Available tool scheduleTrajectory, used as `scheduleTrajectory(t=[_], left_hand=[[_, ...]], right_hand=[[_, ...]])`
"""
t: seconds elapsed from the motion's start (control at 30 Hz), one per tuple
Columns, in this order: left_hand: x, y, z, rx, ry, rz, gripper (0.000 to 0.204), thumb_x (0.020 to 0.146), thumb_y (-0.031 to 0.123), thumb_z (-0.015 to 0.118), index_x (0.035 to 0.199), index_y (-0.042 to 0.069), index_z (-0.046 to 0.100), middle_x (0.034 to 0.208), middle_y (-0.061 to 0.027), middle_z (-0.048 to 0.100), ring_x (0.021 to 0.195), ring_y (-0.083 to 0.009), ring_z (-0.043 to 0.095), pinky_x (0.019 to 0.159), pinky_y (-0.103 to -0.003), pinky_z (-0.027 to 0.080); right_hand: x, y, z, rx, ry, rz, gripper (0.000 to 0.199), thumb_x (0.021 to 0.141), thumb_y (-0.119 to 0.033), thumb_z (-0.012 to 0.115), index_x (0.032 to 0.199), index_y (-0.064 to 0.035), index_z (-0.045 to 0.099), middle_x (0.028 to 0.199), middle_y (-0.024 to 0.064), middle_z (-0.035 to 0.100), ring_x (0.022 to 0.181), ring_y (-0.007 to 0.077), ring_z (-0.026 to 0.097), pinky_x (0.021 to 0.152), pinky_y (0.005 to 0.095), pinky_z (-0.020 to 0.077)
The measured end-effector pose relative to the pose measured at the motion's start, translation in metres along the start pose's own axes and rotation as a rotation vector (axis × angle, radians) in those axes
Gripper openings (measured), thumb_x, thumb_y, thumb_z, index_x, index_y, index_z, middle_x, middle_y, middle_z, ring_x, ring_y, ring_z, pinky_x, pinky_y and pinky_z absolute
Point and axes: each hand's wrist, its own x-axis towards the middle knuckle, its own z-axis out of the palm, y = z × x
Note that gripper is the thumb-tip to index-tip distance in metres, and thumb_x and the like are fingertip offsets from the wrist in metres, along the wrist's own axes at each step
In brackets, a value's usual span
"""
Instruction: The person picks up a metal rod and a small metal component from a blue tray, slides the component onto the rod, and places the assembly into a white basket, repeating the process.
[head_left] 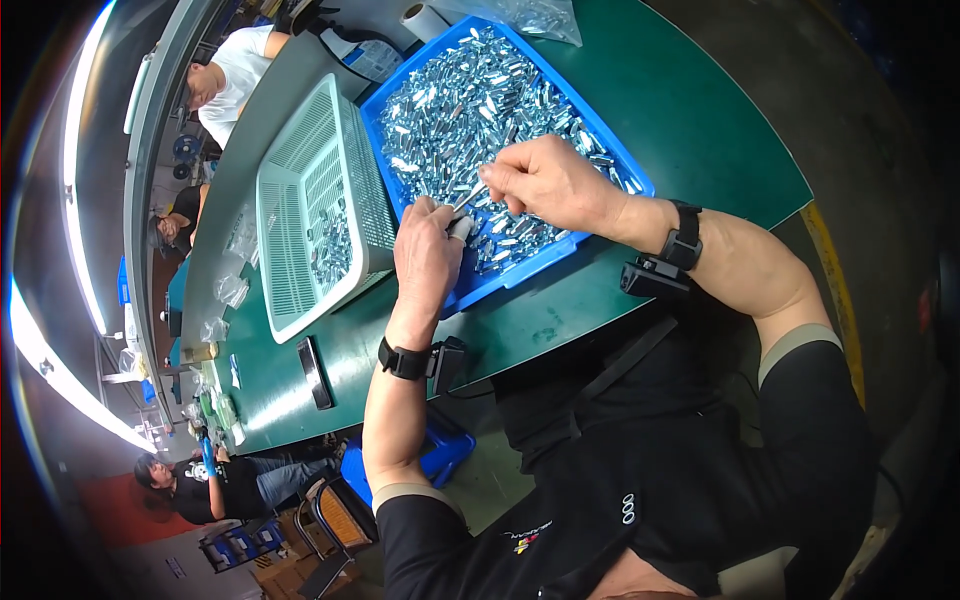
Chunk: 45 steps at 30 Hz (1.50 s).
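A blue tray (pixel 530 270) holds a heap of small shiny metal parts (pixel 465 110), with my two hands over its near side. In my right hand (pixel 560 185), a thin metal rod (pixel 468 197) is pinched between thumb and fingers and slants down toward my left fingertips. My left hand (pixel 428 260) is closed at the tray's near left corner; the fingers hide whatever is in them. A white cover sits on one left fingertip. Left of the tray stands a pale green perforated basket (pixel 377 215) with a smaller pile of similar parts (pixel 332 250).
The green table (pixel 640 80) has a curved edge. A dark flat oblong object (pixel 314 372) lies near the basket. Clear plastic bags (pixel 535 18) and a white roll (pixel 424 20) are behind the tray. Other people are across the table and at the left. A blue stool (pixel 440 450) stands below.
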Motion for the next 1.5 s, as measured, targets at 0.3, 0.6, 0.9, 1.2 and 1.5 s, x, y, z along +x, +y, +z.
scheduleTrajectory(t=[0.3,0.6,0.9,1.2,1.5], left_hand=[[-0.016,-0.001,-0.001,-0.296,0.073,-0.032,0.016,0.084,0.008,0.077,0.095,0.001,0.069,0.093,-0.0126,0.065,0.092,-0.0326,0.063,0.081,-0.041,0.051],[-0.026,0.0,0.003,-0.511,0.137,-0.122,0.017,0.089,0.007,0.077,0.101,0.0,0.068,0.1,-0.0126,0.073,0.093,-0.027,0.07,0.085,-0.034,0.054],[-0.028,0.001,0.005,-0.542,0.189,-0.138,0.016,0.088,0.005,0.077,0.1,0.0,0.068,0.099,-0.0116,0.073,0.093,-0.0249,0.07,0.085,-0.033,0.054],[-0.027,0.005,0.001,-0.484,0.217,0.028,0.019,0.084,0.003,0.079,0.098,0.001,0.068,0.093,-0.0107,0.07,0.089,-0.0288,0.067,0.081,-0.036,0.053],[-0.023,0.02,-0.009,-0.424,0.247,0.155,0.021,0.081,0.003,0.08,0.097,0.002,0.067,0.09,-0.011,0.067,0.083,-0.0317,0.062,0.073,-0.039,0.049]], right_hand=[[0.001,0.004,0.002,-0.257,-0.001,-0.037,0.033,0.094,-0.029,0.062,0.081,-0.0003,0.071,0.073,0.0186,0.068,0.07,0.0356,0.068,0.067,0.0456,0.0508],[0.002,0.001,0.0,-0.224,-0.047,0.039,0.032,0.098,-0.024,0.063,0.079,0.0004,0.067,0.066,0.0071,0.067,0.059,0.014,0.062,0.057,0.0335,0.0483],[0.001,0.003,-0.001,-0.295,0.007,-0.037,0.034,0.097,-0.024,0.064,0.074,0.0011,0.064,0.062,0.0067,0.064,0.056,0.0117,0.059,0.055,0.0318,0.0464],[-0.001,0.002,0.001,-0.337,-0.147,-0.076,0.036,0.1,-0.03,0.064,0.08,-0.0002,0.071,0.063,0.0062,0.066,0.055,0.0145,0.06,0.056,0.033,0.0474],[-0.003,-0.005,-0.001,-0.272,-0.265,0.049,0.043,0.103,-0.034,0.06,0.079,-0.0005,0.073,0.059,0.0044,0.064,0.054,0.0124,0.06,0.054,0.0297,0.047]])
